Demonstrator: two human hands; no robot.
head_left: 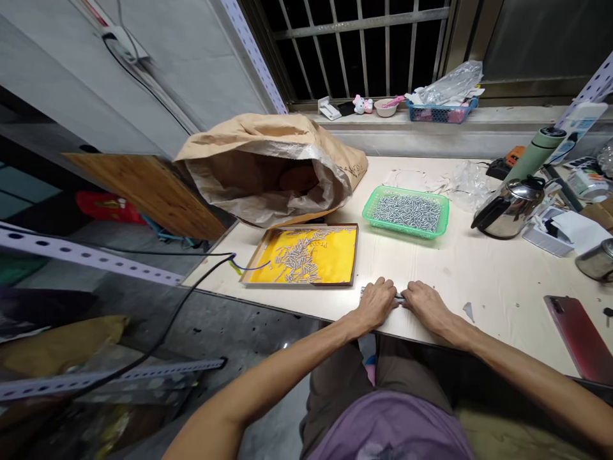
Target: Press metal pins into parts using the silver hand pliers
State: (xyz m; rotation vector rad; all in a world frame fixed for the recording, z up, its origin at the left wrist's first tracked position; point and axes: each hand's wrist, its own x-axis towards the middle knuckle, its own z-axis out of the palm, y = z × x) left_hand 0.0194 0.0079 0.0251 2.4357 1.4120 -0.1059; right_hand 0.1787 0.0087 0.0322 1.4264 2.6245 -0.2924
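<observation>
My left hand [378, 303] and my right hand [425, 305] are close together at the table's front edge, fingers closed. A small grey metallic piece [399, 296] shows between their fingertips; its kind is too small to tell. Another bit of grey metal peeks out at the left side of my left hand. To the left lies a shallow tray [355, 255] lined with yellow, with many small metal pins [301, 259] scattered in it. Beyond my hands stands a green plastic basket [443, 220] full of small silvery metal parts [407, 212].
A large brown paper sack [354, 163] lies open behind the tray. At right are a steel kettle [511, 207], a green bottle [536, 153] and a red phone [582, 335]. A black cable [167, 338] hangs past the table's left edge. Crumpled clear plastic [469, 184] lies near the basket.
</observation>
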